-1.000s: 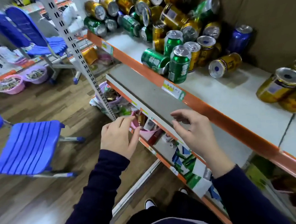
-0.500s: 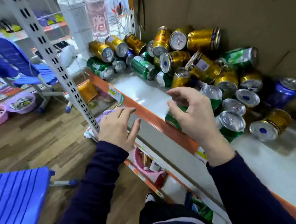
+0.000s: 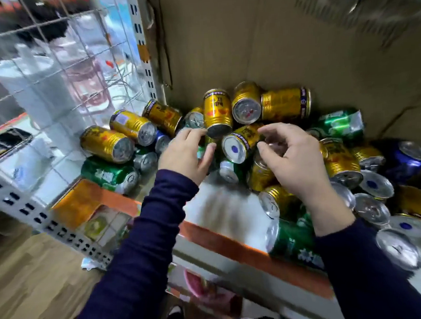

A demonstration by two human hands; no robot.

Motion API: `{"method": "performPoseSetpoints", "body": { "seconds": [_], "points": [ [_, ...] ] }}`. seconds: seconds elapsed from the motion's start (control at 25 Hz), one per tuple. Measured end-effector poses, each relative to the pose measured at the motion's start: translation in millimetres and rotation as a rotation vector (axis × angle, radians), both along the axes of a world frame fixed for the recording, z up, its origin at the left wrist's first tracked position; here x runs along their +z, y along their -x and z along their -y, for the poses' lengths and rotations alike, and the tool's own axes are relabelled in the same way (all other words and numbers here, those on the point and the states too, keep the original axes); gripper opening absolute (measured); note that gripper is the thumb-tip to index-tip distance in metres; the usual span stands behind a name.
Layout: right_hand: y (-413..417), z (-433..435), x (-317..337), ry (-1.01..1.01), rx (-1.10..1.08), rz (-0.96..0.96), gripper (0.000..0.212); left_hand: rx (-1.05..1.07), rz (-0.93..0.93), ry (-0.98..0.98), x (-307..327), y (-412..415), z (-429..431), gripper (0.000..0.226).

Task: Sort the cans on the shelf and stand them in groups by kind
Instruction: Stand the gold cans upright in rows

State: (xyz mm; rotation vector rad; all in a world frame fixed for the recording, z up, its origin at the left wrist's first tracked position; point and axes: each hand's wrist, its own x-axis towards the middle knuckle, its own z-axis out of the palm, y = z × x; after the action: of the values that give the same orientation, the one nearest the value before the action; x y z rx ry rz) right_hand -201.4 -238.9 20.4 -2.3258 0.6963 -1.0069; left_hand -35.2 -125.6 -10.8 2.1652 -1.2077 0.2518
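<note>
A jumbled heap of cans lies on the white shelf (image 3: 222,212) against a cardboard back wall. Most are gold cans, such as a tilted one (image 3: 217,111) and one lying with its end towards me (image 3: 239,143). Green cans (image 3: 107,173) (image 3: 293,242) and a blue can (image 3: 407,160) are mixed in. My left hand (image 3: 185,154) hovers over the heap, fingers loosely curled, holding nothing. My right hand (image 3: 292,160) hovers beside the end-on gold can, fingers spread and bent, empty.
An orange edge strip (image 3: 233,246) runs along the shelf front. A perforated white upright (image 3: 31,207) and a wire grid (image 3: 53,70) stand at the left. Wood floor lies below left, and a lower shelf holds a pink tub (image 3: 201,286).
Both hands have risen from the shelf's front edge and reached forward over the can heap. The view has moved closer and tilted up towards the cans.
</note>
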Motion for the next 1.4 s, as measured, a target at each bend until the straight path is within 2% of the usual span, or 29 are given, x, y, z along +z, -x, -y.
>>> {"method": "performPoseSetpoints", "body": {
  "seconds": [0.16,0.32,0.4,0.56,0.72,0.88,0.96,1.04,1.08,1.16,1.2,1.28,1.4],
  "points": [
    [-21,-5,4,-0.027,-0.224,0.025,0.021,-0.09,-0.083,-0.04,14,-51,50,0.048],
    [-33,-15,5,-0.056,-0.377,0.003,0.022,-0.034,-0.263,-0.141,20,-67,83,0.073],
    [-39,-21,3,-0.043,-0.429,0.004,0.021,-0.03,-0.303,-0.151,19,-67,89,0.079],
    [-54,-22,5,-0.046,-0.454,0.0,0.022,-0.088,-0.388,-0.114,21,-82,95,0.062],
    [-80,-6,11,0.027,-0.464,-0.017,0.026,-0.216,-0.538,0.062,17,-94,75,0.046],
    [-116,12,18,0.096,-0.471,-0.155,0.036,-0.271,-0.873,0.351,12,-110,45,0.028],
    [-132,17,19,0.127,-0.539,-0.25,0.04,-0.244,-1.084,0.42,12,-119,38,0.018],
    [-143,19,15,0.116,-0.594,-0.313,0.05,-0.225,-1.213,0.437,13,-126,35,0.016],
    [-148,20,13,0.073,-0.602,-0.351,0.06,-0.233,-1.219,0.426,13,-130,35,0.025],
    [-152,22,7,-0.018,-0.601,-0.446,0.08,-0.246,-1.085,0.339,12,-131,32,0.061],
    [-153,25,5,-0.037,-0.594,-0.48,0.086,-0.248,-1.022,0.311,11,-130,30,0.071],
    [-151,30,7,-0.086,-0.56,-0.485,0.089,-0.26,-1.009,0.316,8,-127,25,0.072],
    [-147,32,14,-0.231,-0.436,-0.361,0.088,-0.312,-1.068,0.32,4,-124,23,0.066]
  ]
}}
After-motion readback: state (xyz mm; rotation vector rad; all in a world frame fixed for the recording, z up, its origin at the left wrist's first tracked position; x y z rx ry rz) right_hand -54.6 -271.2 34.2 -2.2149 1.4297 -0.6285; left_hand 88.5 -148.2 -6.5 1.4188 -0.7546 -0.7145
